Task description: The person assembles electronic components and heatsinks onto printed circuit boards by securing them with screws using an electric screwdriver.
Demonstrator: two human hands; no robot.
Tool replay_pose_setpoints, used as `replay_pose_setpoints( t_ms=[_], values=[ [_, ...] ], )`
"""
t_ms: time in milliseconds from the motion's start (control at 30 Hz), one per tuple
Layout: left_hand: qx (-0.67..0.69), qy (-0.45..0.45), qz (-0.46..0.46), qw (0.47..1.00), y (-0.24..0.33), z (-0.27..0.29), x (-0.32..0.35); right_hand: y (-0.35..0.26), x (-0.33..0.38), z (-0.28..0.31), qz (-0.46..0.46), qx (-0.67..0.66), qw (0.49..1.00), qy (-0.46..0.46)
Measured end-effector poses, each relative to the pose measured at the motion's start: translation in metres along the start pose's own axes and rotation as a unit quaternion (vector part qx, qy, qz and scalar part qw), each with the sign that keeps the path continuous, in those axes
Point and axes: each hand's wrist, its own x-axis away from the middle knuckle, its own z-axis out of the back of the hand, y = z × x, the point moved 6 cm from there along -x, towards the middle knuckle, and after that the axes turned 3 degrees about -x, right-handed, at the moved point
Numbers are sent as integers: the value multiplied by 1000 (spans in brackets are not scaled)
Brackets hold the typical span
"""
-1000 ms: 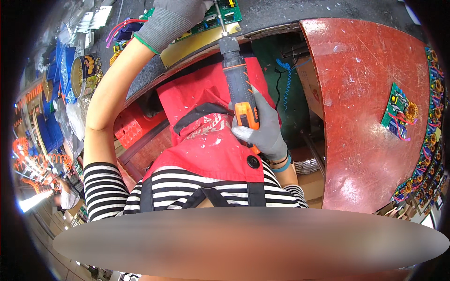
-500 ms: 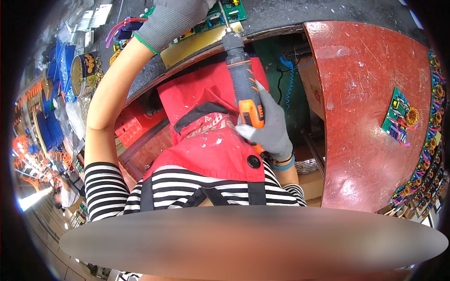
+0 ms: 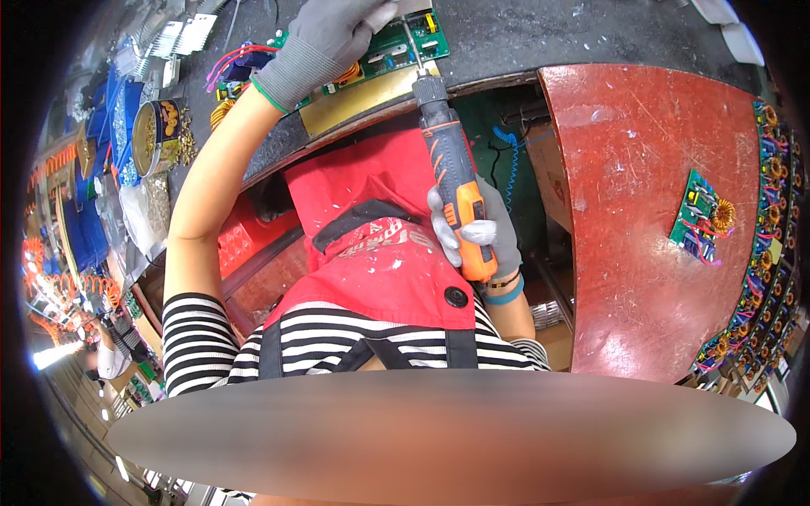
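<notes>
My right hand (image 3: 491, 232), in a grey glove, is wrapped round a black and orange electric screwdriver (image 3: 456, 173). Its long bit reaches up over a green circuit board (image 3: 405, 52) at the bench's near edge. My left hand (image 3: 327, 42), also gloved, lies across the board's left part with fingers closed near the top of the picture. What those fingers pinch, if anything, is hidden; a pale metal piece (image 3: 413, 6) shows beside them. Under the board's near side is a brass-coloured plate (image 3: 359, 101). Red and purple wires (image 3: 236, 61) stick out left of my left hand.
An open tin (image 3: 159, 139) of small metal parts stands left, near finned metal pieces (image 3: 186, 35). Another circuit board (image 3: 702, 215) lies on the red board (image 3: 624, 253) at the right, beyond which stand rows of boards (image 3: 764, 261). A blue coiled cord (image 3: 512, 169) hangs below the bench.
My right hand has shifted its hold on the screwdriver, whose handle has swung lower and tilted. My left hand has shifted slightly down and right, and the view has moved a little.
</notes>
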Motion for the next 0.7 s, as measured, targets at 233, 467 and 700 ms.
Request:
replay_pose_setpoints(
  t_ms=[233, 467, 700],
  values=[
    [-82, 52, -10, 995, -22, -11, 10, 14, -7, 0, -67, -227, 967, -90],
    [113, 58, 287, 950, -91, 37, 29, 2, 29, 7, -25, 112, 993, -7],
    [-232, -115, 250, 933, -146, 0, -9, -4, 18, -18, 16, 116, 993, -1]
  ],
)
